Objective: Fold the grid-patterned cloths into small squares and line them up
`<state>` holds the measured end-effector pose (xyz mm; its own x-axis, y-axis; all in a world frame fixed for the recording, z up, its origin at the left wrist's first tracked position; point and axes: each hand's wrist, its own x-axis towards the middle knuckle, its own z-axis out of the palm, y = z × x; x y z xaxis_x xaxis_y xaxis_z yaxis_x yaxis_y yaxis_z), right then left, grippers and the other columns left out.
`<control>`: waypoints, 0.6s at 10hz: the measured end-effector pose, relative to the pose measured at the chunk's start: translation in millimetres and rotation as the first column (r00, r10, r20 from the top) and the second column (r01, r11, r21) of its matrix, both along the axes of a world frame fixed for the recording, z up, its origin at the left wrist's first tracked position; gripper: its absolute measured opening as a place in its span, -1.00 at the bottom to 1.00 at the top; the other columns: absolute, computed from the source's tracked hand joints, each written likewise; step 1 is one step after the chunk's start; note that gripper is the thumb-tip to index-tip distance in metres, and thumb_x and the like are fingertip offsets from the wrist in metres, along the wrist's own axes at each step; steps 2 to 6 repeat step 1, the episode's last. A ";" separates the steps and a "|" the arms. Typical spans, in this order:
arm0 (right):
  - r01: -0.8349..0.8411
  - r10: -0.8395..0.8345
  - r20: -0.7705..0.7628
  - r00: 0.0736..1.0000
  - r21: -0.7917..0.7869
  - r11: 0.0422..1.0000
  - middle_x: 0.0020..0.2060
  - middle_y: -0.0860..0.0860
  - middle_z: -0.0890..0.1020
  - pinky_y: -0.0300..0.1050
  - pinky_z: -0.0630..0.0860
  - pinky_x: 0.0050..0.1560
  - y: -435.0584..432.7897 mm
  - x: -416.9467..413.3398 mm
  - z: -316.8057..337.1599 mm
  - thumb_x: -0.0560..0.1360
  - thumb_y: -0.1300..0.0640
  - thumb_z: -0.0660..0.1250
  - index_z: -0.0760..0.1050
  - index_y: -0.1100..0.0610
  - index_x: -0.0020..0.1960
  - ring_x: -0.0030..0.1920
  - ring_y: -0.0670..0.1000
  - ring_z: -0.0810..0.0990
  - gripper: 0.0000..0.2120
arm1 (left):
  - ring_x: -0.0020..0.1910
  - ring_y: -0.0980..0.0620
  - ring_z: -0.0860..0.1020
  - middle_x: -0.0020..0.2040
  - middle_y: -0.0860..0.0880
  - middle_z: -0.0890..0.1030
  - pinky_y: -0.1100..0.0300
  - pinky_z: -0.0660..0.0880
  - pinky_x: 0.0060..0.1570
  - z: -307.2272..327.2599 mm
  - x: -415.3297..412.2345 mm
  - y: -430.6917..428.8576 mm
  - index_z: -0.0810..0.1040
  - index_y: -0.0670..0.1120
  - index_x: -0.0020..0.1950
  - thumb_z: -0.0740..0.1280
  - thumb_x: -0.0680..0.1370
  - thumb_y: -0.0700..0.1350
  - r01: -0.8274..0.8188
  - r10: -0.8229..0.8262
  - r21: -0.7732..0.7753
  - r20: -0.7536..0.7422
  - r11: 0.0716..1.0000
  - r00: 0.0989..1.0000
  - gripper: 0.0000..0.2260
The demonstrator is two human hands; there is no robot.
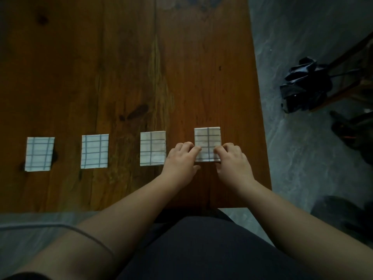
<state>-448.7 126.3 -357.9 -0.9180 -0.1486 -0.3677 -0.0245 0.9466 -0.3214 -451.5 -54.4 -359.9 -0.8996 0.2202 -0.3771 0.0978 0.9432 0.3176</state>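
Several white cloths with a dark grid lie folded into small squares in a row on the wooden table [125,67]. From the left: one folded cloth [39,154], a second folded cloth [94,151], a third folded cloth [152,148]. The rightmost folded cloth [207,138] lies near the table's right edge. My left hand [181,160] presses its lower left corner with the fingertips. My right hand [234,160] presses its lower right corner. Both hands rest flat on the cloth and hide its near edge.
The table's right edge runs close beside the rightmost cloth, with grey floor [302,37] beyond. A black bag [304,85] lies on the floor by dark wooden chair legs [347,57] at the right. The table's near edge is just under my forearms.
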 end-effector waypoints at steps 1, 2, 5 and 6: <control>0.029 -0.030 -0.019 0.999 -0.019 0.999 0.29 0.00 0.44 0.01 0.47 0.28 0.1 4.1 6.4 0.56 -0.01 0.34 0.34 -0.07 0.40 0.26 0.02 0.41 -0.56 | 0.50 -0.03 0.27 0.51 0.02 0.34 -0.04 0.25 0.50 11.8 8.8 -6.8 0.24 0.10 0.56 0.37 0.59 0.07 -0.032 0.031 0.032 0.034 0.999 0.999 -0.42; 0.029 -0.030 -0.019 0.999 -0.019 0.999 0.29 0.00 0.44 0.01 0.47 0.28 0.1 4.1 6.4 0.56 -0.01 0.34 0.34 -0.07 0.40 0.26 0.02 0.41 -0.56 | 0.50 -0.03 0.27 0.51 0.02 0.34 -0.04 0.25 0.50 11.8 8.8 -6.8 0.24 0.10 0.56 0.37 0.59 0.07 -0.032 0.031 0.032 0.034 0.999 0.999 -0.42; 0.029 -0.030 -0.019 0.999 -0.019 0.999 0.29 0.00 0.44 0.01 0.47 0.28 0.1 4.1 6.4 0.56 -0.01 0.34 0.34 -0.07 0.40 0.26 0.02 0.41 -0.56 | 0.50 -0.03 0.27 0.51 0.02 0.34 -0.04 0.25 0.50 11.8 8.8 -6.8 0.24 0.10 0.56 0.37 0.59 0.07 -0.032 0.031 0.032 0.034 0.999 0.999 -0.42; 0.029 -0.030 -0.019 0.999 -0.019 0.999 0.29 0.00 0.44 0.01 0.47 0.28 0.1 4.1 6.4 0.56 -0.01 0.34 0.34 -0.07 0.40 0.26 0.02 0.41 -0.56 | 0.50 -0.03 0.27 0.51 0.02 0.34 -0.04 0.25 0.50 11.8 8.8 -6.8 0.24 0.10 0.56 0.37 0.59 0.07 -0.032 0.031 0.032 0.034 0.999 0.999 -0.42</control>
